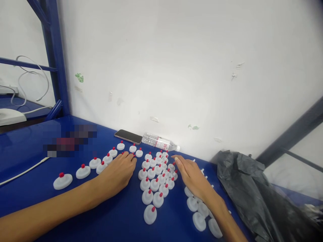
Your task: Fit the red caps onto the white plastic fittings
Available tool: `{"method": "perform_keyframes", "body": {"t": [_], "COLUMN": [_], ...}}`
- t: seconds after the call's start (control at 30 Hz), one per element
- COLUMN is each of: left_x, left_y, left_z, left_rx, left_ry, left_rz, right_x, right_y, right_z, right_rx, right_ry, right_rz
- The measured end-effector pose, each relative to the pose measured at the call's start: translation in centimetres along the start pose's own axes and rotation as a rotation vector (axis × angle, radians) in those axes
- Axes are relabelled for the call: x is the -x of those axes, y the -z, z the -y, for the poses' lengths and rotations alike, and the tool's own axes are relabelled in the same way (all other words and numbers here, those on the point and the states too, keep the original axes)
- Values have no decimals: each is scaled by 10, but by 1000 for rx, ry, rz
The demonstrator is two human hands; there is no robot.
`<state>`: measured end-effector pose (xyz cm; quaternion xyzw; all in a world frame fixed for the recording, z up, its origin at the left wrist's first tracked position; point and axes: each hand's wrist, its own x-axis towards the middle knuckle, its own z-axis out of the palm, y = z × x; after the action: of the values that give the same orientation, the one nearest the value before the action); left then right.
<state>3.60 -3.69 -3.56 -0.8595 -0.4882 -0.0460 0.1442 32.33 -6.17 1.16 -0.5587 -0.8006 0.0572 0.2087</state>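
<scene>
White round caps with red tips (158, 199) stand close together in a middle group on the blue table. My left hand (121, 171) lies left of this group, its fingers curled down among more red-tipped caps (107, 158). Red tips show just beyond its knuckles; what is under the fingers is hidden. My right hand (191, 173) reaches along the group's right side, thumb and fingers stretched out, its fingertips close to the red-tipped caps at the far end. Beneath and beside the right wrist sit white caps without red tips (199, 221), partly covered by the forearm.
A phone (128, 136) and a clear plastic bottle (160, 142) lie along the wall. A black plastic bag (242, 188) is at the right. A white cable (24, 171) crosses the table's left side near a blurred patch. Blue metal posts (58, 57) rise at the left.
</scene>
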Motion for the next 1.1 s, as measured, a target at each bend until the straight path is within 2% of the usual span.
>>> {"method": "perform_keyframes", "body": {"t": [0.13, 0.3, 0.53, 0.83, 1.0, 1.1], "left_x": [0, 0, 1, 1, 1, 2], "left_y": [2, 1, 4, -2, -2, -1], "left_z": [0, 0, -2, 0, 0, 0], "left_rx": [19, 16, -2, -18, -24, -30], "left_ry": [-12, -2, -13, -25, -25, -27], "left_rz": [15, 9, -10, -33, -57, -67], "right_x": [-1, 0, 0, 3, 0, -1], "right_y": [0, -1, 1, 2, 4, 4], "right_z": [1, 5, 0, 6, -1, -5], "right_rx": [72, 19, 28, 0, 142, 233], "right_ry": [-10, 13, -12, 18, -33, -41], "right_rz": [12, 63, 0, 40, -21, -14]}}
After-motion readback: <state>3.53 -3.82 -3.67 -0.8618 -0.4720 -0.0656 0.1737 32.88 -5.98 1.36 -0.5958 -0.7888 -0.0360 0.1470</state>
